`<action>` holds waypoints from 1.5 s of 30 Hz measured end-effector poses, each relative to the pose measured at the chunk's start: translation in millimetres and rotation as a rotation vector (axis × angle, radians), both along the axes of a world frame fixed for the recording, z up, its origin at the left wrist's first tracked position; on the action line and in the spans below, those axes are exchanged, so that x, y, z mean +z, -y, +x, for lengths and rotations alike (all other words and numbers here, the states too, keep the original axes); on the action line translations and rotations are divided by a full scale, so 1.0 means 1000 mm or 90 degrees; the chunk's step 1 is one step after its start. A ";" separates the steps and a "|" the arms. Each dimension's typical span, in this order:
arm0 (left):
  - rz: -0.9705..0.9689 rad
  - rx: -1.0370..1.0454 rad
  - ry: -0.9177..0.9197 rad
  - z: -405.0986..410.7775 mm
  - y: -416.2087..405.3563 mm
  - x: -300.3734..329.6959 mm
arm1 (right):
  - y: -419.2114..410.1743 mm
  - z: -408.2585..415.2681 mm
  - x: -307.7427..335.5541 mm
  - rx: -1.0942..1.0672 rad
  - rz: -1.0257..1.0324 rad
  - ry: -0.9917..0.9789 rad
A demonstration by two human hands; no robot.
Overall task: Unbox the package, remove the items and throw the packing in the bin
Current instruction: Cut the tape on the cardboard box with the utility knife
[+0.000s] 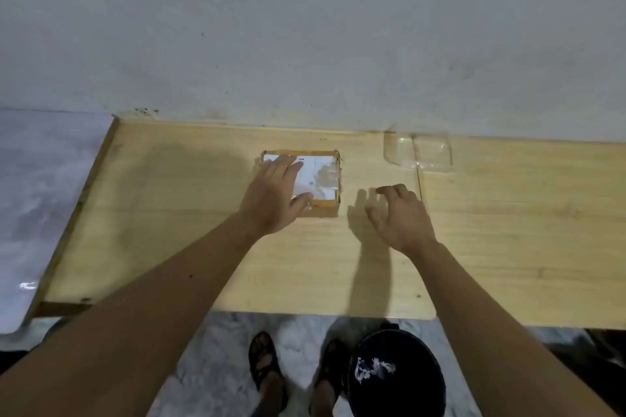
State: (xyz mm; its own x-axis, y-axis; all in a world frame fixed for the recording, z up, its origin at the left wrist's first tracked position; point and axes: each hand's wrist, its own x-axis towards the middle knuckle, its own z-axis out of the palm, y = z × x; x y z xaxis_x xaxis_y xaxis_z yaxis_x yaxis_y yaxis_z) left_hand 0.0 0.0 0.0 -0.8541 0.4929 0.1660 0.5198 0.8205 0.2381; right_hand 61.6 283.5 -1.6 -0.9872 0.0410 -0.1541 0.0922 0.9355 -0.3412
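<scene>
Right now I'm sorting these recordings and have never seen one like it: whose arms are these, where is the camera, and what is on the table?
There is no machine here. A person wears a wide-angle camera on their head, looking down at their own bare arms, so this single picture is their own view. The left hand rests flat on top of a small cardboard package with a white label, which still looks sealed. The right hand is open and empty, beside the package but apart from it. Both are over a light wooden table against a wall. Further right lies a piece of clear plastic. Below, on the floor by the person's sandalled feet, stands a dark bin with something white inside.
</scene>
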 end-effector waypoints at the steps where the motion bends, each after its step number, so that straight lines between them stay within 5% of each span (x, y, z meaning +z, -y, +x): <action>1: -0.023 -0.002 -0.001 -0.005 -0.002 -0.006 | -0.004 0.000 -0.009 -0.013 0.007 0.006; 7: -0.075 0.008 0.033 -0.019 -0.010 -0.018 | -0.016 0.007 -0.049 -0.085 0.031 0.042; 19: -0.134 0.020 0.011 -0.019 -0.011 -0.026 | -0.002 -0.004 -0.057 -0.214 -0.193 0.056; 23: -0.124 0.019 0.012 -0.018 -0.010 -0.025 | 0.014 -0.004 -0.040 -0.234 -0.345 0.035; 29: -0.105 0.018 0.015 -0.017 -0.009 -0.028 | 0.035 -0.011 -0.002 -0.225 -0.695 0.168; 45: -0.099 0.019 -0.006 -0.017 -0.008 -0.034 | 0.053 -0.007 0.006 -0.205 -0.522 0.051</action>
State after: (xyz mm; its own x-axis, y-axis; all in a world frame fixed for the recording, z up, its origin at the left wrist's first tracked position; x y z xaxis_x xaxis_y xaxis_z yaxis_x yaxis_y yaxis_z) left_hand -17.0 7.8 -33.8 -0.8674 0.4882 0.0967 0.4965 0.8620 0.1019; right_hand 54.3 230.8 4.1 -0.9317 0.1610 -0.3257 0.3616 0.3236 -0.8744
